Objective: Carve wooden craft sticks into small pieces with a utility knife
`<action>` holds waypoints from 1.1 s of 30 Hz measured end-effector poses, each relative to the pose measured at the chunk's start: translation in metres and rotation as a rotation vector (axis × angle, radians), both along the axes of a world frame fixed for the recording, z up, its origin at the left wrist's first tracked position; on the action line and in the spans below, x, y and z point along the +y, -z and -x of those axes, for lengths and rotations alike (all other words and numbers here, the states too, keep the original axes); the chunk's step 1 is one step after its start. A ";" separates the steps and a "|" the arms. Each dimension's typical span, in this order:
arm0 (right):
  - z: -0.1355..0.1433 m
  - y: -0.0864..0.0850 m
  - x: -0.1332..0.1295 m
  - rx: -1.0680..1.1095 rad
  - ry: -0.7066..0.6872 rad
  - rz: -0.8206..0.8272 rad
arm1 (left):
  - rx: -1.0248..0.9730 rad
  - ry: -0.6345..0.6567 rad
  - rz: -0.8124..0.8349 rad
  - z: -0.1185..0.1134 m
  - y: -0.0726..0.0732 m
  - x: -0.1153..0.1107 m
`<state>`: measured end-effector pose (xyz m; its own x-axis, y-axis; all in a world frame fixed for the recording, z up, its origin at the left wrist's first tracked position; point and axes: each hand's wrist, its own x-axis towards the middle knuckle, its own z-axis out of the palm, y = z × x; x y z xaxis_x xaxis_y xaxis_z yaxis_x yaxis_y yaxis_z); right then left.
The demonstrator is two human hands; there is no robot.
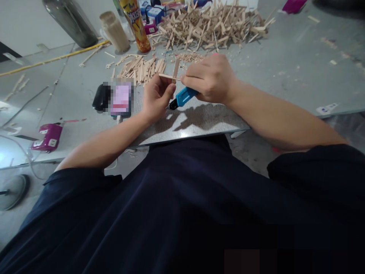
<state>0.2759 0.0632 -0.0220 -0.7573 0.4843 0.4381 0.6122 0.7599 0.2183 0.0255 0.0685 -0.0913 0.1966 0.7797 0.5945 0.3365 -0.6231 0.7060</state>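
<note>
My right hand [209, 80] is closed around a blue utility knife [186, 96], whose black end points down and to the left. A thin wooden stick [169, 77] runs from the fingertips of my right hand across to the curled fingers of my left hand [156, 95]. The thumb of my left hand lies below that stick, near the knife's black end. A second, flat wooden stick [176, 67] stands up just behind the first; what supports it is hidden.
Behind my hands lie a small pile of sticks [142, 70], some shavings [191, 57] and a large heap of sticks [211, 28]. A phone [121, 99] and a black case [101, 97] are at left. Bottles [135, 28] stand at the back.
</note>
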 end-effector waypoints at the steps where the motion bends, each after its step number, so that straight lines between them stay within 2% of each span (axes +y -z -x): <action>1: 0.000 0.001 0.002 0.012 0.003 0.012 | 0.012 0.000 0.020 0.001 0.000 0.002; 4: 0.000 -0.001 0.003 -0.028 0.036 -0.005 | 0.004 0.042 0.088 0.006 -0.004 0.004; 8: -0.005 -0.008 -0.003 -0.118 0.047 -0.008 | -0.126 0.309 0.233 0.008 -0.014 -0.002; 11: -0.009 -0.011 -0.003 -0.098 0.019 0.041 | -0.245 0.387 0.347 0.004 -0.019 -0.007; 15: -0.011 -0.007 0.004 0.016 0.010 0.047 | -0.288 0.334 0.354 -0.002 -0.022 -0.009; 18: -0.011 -0.003 0.007 0.109 0.023 0.122 | -0.303 0.291 0.358 -0.004 -0.026 -0.012; 21: -0.010 0.000 0.007 0.319 0.046 0.215 | -0.276 0.213 0.407 -0.004 -0.031 -0.014; 24: -0.006 0.004 0.009 0.553 -0.008 0.297 | -0.181 0.144 0.538 -0.004 -0.032 -0.013; 26: -0.002 0.008 0.010 0.704 -0.035 0.394 | -0.151 0.106 0.608 -0.003 -0.031 -0.010; 30: 0.007 0.016 0.013 0.744 0.044 0.801 | -0.228 0.008 0.641 -0.003 -0.031 -0.006; 33: 0.011 0.019 0.012 0.679 0.092 0.886 | -0.271 -0.043 0.652 -0.003 -0.037 -0.009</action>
